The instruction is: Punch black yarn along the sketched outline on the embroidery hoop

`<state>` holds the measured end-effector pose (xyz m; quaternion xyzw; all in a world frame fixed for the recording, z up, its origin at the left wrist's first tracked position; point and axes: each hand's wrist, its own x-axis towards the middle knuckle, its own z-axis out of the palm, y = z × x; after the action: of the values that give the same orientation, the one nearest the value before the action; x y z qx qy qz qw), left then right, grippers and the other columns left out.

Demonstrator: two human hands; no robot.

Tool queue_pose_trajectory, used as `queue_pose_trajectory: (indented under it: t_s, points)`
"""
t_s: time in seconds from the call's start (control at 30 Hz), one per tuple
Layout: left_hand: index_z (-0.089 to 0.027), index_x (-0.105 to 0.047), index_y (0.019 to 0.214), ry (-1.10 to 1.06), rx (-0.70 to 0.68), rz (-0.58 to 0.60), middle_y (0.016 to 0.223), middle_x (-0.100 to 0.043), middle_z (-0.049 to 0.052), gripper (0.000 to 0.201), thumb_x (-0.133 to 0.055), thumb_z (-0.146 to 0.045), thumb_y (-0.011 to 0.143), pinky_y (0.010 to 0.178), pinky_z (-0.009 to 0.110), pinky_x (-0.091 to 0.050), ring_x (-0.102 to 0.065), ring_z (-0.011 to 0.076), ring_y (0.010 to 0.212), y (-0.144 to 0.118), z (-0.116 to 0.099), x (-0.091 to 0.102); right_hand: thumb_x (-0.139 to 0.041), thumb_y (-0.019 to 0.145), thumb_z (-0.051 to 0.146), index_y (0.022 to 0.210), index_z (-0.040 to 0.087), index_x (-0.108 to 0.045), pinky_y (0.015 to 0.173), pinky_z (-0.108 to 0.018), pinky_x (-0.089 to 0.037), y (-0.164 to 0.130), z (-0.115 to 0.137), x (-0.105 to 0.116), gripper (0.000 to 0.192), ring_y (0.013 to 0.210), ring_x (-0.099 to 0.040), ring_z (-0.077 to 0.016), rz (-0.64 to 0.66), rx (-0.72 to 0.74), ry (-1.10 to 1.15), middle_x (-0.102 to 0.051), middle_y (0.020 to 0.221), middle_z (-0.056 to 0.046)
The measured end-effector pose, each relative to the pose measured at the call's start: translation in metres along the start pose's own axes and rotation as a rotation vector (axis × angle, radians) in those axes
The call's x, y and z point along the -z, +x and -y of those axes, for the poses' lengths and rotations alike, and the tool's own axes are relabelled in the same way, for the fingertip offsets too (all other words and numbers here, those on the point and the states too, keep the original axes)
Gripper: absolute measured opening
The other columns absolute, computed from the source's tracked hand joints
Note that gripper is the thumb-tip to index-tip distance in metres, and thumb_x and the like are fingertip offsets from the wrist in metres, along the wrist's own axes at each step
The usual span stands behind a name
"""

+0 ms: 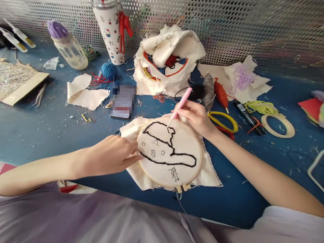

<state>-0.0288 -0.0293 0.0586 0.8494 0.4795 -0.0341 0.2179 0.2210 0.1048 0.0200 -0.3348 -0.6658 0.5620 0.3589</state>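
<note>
A round wooden embroidery hoop [201, 158] lies on the blue table, stretched with cream cloth [154, 173]. Thick black yarn [186, 155] outlines a shape on it, beside faint pencil marks. At the hoop's left rim, my left hand [113, 153] is closed, thumb on the cloth side; the other fingertips are partly hidden. In my right hand [197, 116] is a pink-handled punch needle [183, 103], tilted, its metal tip at the cloth inside the upper part of the outline. Whether the tip pierces the cloth, I cannot tell.
Behind the hoop lie a phone [123, 101] and a pile of stitched cloth [167, 64]. A patterned tumbler [108, 33] and a plastic bottle [69, 49] stand farther back. Yellow-handled scissors [225, 119], a black marker [249, 116] and a small hoop [263, 126] are at right.
</note>
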Motion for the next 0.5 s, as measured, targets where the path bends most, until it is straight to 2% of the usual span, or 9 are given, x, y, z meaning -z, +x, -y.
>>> queue_pose_trajectory:
  t_s: [0.1, 0.2, 0.27, 0.4, 0.5]
  points:
    - [-0.016, -0.060, 0.085, -0.220, 0.071, 0.087, 0.058, -0.060, 0.002, 0.039, -0.037, -0.044, 0.098, 0.046, 0.026, -0.033, -0.056, 0.0144, 0.046, -0.011, -0.003, -0.010, -0.066, 0.080, 0.028, 0.072, 0.021, -0.066, 0.062, -0.028, -0.045, -0.011, -0.007, 0.003, 0.010, 0.062, -0.053, -0.0121, -0.041, -0.034, 0.068, -0.065, 0.069, 0.000]
    - [-0.016, -0.054, 0.101, -0.592, 0.188, 0.225, 0.067, -0.067, 0.001, 0.035, -0.035, -0.046, 0.099, 0.044, 0.022, -0.041, -0.056, 0.0100, 0.041, -0.016, -0.003, -0.015, -0.065, 0.081, 0.027, 0.073, 0.021, -0.066, 0.064, -0.029, -0.045, -0.018, -0.013, 0.000, 0.010, 0.061, -0.053, -0.0117, -0.092, -0.014, 0.128, -0.065, 0.070, 0.000]
    - [-0.018, -0.050, 0.109, -0.824, 0.221, 0.255, 0.077, -0.070, 0.002, 0.033, -0.038, -0.047, 0.098, 0.050, 0.022, -0.048, -0.063, 0.0109, 0.050, -0.021, -0.006, -0.017, -0.065, 0.081, 0.026, 0.072, 0.022, -0.065, 0.065, -0.030, -0.045, -0.021, -0.014, -0.004, 0.010, 0.060, -0.052, -0.0113, -0.147, 0.012, 0.155, -0.065, 0.070, 0.001]
    - [-0.020, -0.046, 0.120, -1.008, 0.179, 0.109, 0.105, -0.068, 0.009, 0.030, -0.047, -0.038, 0.096, 0.068, 0.026, -0.058, -0.066, 0.0167, 0.090, -0.029, -0.016, -0.023, -0.064, 0.079, 0.027, 0.070, 0.022, -0.065, 0.064, -0.030, -0.045, -0.023, -0.014, -0.006, 0.011, 0.056, -0.048, -0.0107, -0.309, 0.003, 0.235, -0.059, 0.064, 0.002]
    - [-0.024, -0.036, 0.136, -1.117, 0.138, -0.138, 0.129, -0.057, 0.013, 0.044, -0.051, -0.032, 0.095, 0.083, 0.031, -0.058, -0.061, 0.0193, 0.109, -0.025, -0.021, -0.025, -0.061, 0.080, 0.030, 0.065, 0.022, -0.064, 0.062, -0.029, -0.045, -0.022, -0.014, -0.006, 0.018, 0.053, -0.043, -0.0106, -0.417, -0.021, 0.289, -0.049, 0.057, 0.002]
